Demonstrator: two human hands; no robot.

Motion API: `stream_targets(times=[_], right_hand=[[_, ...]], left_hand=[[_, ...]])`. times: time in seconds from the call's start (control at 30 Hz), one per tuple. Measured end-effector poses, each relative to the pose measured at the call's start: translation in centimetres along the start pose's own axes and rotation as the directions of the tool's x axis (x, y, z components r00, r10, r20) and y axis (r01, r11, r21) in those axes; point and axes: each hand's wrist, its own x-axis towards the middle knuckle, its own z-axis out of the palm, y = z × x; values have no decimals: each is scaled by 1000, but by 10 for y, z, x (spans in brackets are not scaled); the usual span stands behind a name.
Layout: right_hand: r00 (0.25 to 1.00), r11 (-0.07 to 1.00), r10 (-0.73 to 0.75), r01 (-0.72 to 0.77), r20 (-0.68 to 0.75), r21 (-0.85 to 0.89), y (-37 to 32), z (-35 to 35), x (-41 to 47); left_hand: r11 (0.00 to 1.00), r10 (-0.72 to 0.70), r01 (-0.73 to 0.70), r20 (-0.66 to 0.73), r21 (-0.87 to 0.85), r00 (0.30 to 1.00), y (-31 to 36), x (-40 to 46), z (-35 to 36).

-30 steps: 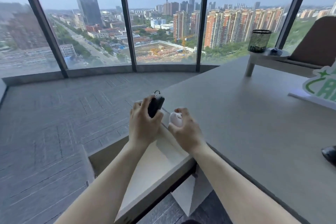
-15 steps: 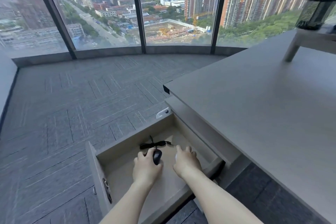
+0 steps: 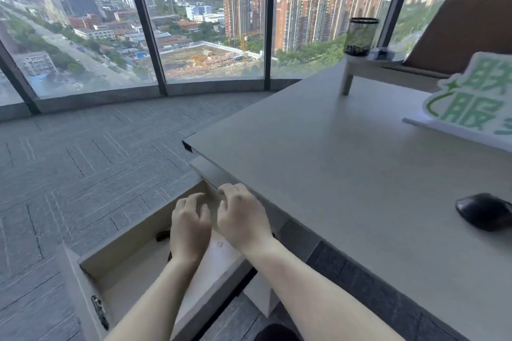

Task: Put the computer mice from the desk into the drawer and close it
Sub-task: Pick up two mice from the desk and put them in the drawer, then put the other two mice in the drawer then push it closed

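Observation:
The open drawer (image 3: 130,241) juts out from under the left end of the grey desk (image 3: 346,174). My left hand (image 3: 189,227) and my right hand (image 3: 243,219) hover side by side over the drawer, fingers loosely spread and holding nothing. Beside my left hand, dark bits of the wired black mouse (image 3: 163,235) show on the drawer floor; my hands hide most of it. The white mouse is hidden from view. Another black mouse (image 3: 484,210) lies on the desk at the far right.
A mesh pen cup (image 3: 360,36) stands on a small riser shelf (image 3: 388,70) at the back of the desk. A green-and-white sign (image 3: 471,102) and a brown chair back (image 3: 471,30) are at the right. Grey carpet (image 3: 83,174) lies to the left, below tall windows.
Both hands carried a black and a white mouse down into the drawer, let go of them and lifted out empty. The view has tilted up toward the desk.

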Motion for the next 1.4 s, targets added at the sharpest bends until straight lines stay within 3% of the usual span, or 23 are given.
stream_targets(times=[0.1, 0.17, 0.37, 0.53, 0.6, 0.67, 0.8, 0.9, 0.97, 1.17, 1.4], right_hand=[[969, 999, -36, 44, -244, 24, 6, -82, -20], [934, 1000, -5, -6, -357, -28, 30, -135, -38], [771, 902, 189, -382, -608, -203, 155, -265, -112], [628, 599, 463, -742, -626, -302, 250, -331, -172], [577, 499, 585, -810, -570, -307, 278, -343, -188], [555, 474, 649, -830, -520, -295, 299, -347, -198], [552, 492, 636, -829, -540, -267, 319, -350, -207], [565, 531, 609, -812, -556, -244, 318, -350, -207], [588, 611, 574, -771, -570, -181, 308, -346, -201], [703, 885, 380, -464, -601, 16, 221, -313, -162], [835, 982, 176, -114, -521, 149, 94, -228, -115]], left_hand=[[972, 181, -182, -23, -146, 983, 82, -18, 11], [937, 301, -289, 31, -197, 953, 134, -39, 29], [869, 493, -424, 368, -255, 788, 245, -115, 125], [857, 487, -492, 557, -156, 673, 308, -159, 195], [845, 476, -524, 594, -105, 649, 327, -167, 217], [825, 449, -565, 627, -16, 637, 340, -171, 237], [776, 456, -626, 614, 81, 644, 354, -173, 261], [805, 490, -593, 547, 15, 679, 355, -174, 259], [841, 497, -538, 469, -54, 730, 353, -172, 245], [848, 522, -474, 216, -237, 825, 326, -136, 151], [880, 427, -419, -15, -223, 904, 235, -96, 2]])
